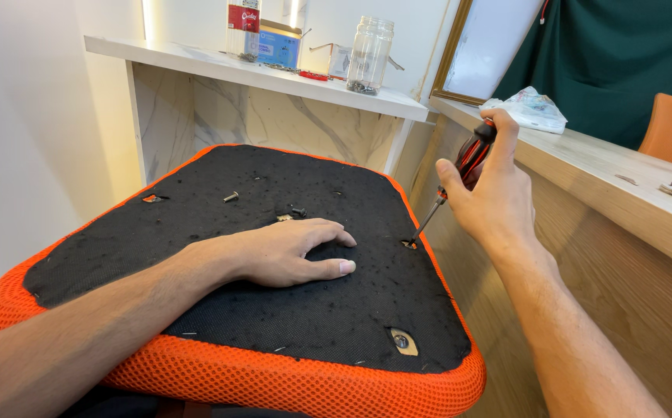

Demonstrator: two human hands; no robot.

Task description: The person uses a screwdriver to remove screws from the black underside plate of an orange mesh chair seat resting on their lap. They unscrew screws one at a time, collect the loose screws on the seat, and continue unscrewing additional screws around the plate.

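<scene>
Now the right hand (494, 197) grips a red-handled screwdriver (459, 179), tip in the seat cushion's (220, 364) right-edge hole (409, 244); the left hand (285, 251) lies flat, fingers spread, steadying it. Turning needs downward pressure.

We stretch our left arm out in front of us. Our left hand (289, 251) lies flat, palm down, with the fingers spread a little. Our right arm reaches up. Our right hand (489, 190) is curled tight in a fist, thumb on top.
</scene>
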